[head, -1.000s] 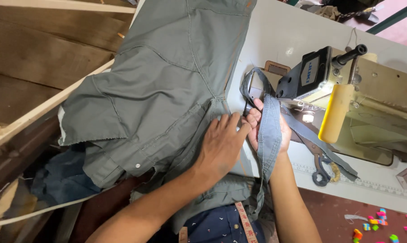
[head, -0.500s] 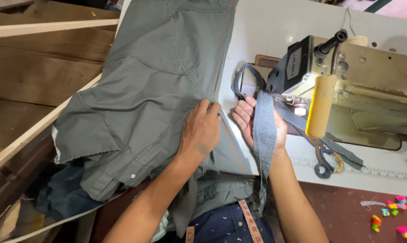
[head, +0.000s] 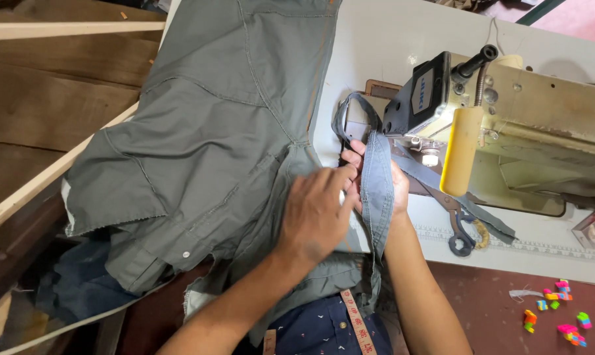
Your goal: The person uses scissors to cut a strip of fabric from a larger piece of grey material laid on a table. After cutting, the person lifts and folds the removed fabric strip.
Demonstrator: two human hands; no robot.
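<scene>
Spread over the white table's [head: 389, 46] left edge and spilling off toward the wooden boards [head: 41, 79]: grey-green garment [head: 205, 151], soft, limp, light by the look, prone to bunching; best gripped at a seam or hem. Pressed onto its right edge, left hand [head: 314, 213], fingers together, flat. Just beside, touching, right hand [head: 383, 187], fingers pinched on a blue-grey strap [head: 376, 190] draped over it. Further right, sewing machine [head: 507, 118], then scissors [head: 458, 227] near the table's front edge.

Grey-green garment [head: 205, 151] under blue-grey strip [head: 377, 190]
</scene>
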